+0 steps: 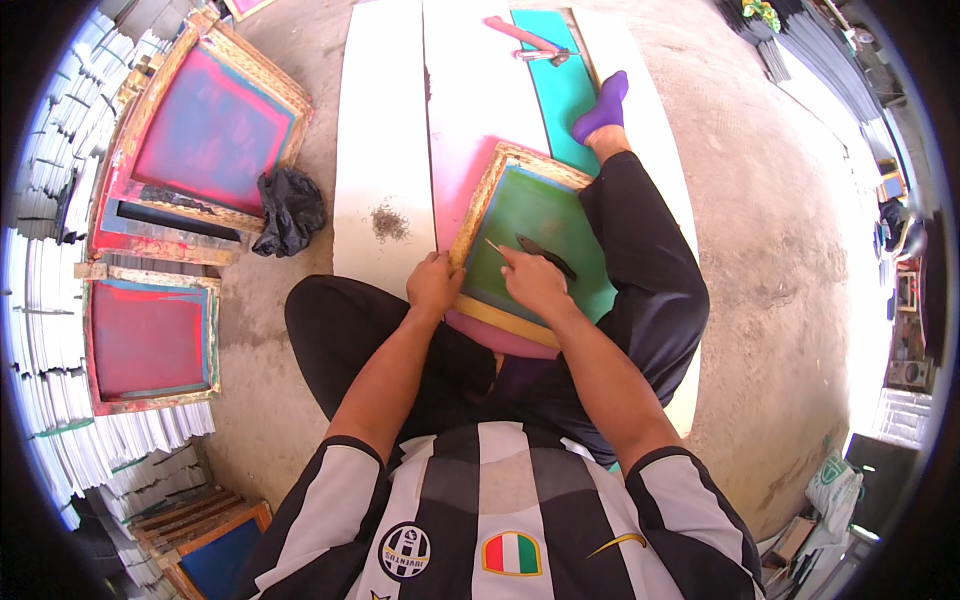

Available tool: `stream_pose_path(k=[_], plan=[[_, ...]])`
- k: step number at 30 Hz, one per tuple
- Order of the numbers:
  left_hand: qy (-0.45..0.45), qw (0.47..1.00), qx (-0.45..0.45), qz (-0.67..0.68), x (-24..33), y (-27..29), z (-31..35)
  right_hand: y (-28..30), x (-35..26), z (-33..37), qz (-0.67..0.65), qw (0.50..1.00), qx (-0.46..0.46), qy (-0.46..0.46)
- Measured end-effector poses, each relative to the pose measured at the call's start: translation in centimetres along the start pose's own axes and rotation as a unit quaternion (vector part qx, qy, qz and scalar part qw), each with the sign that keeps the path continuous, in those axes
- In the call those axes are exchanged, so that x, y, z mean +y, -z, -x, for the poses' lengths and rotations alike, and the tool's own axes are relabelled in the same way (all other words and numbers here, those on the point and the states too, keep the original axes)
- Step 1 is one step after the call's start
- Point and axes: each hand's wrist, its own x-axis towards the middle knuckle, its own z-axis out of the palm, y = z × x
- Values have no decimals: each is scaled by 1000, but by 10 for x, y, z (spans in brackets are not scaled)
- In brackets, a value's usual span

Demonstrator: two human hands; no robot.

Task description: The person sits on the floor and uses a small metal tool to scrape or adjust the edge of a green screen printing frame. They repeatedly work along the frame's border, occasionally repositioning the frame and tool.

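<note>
We find the right hand point(535, 282) with its fingers closed about a thin, pale-tipped tool point(493, 244), held above the mesh point(522, 205). A dark tool point(548, 257) lies just beside that hand; we cannot tell whether the fingers also hold it. The left hand point(435, 284) has its fingers bent in against the left bar of the frame point(478, 198); whether they wrap beneath it, we cannot tell.

The frame lies turned at an angle between the person's legs, its near bar by the lap. We judge a slip of the pale tip the chief hazard: too much push could puncture the mesh, or carry the point toward the left fingers. A weak hold at the left bar could let the frame swing and cause the same.

Farther out, dark bits point(389, 223) lie loose on the boards point(383, 110) to the left; a shifting leg could scatter them. On the far side, a hammer point(522, 34) and a screwdriver point(540, 55) lie near the sock point(603, 108), where a careless foot could knock them.
</note>
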Motion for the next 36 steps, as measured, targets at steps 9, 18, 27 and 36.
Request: stream_pose_path(k=[9,18,27,36], plan=[[0,998,-8,58,-6,1,1,-30,11,-9,-55,996,54,47],[23,999,-19,37,-1,0,-4,-23,29,-13,-47,997,55,20],[-4,996,61,63,6,-9,-7,-12,41,-48,-19,989,140,33],[-15,993,71,93,3,-15,-17,19,25,-72,17,990,126,53]])
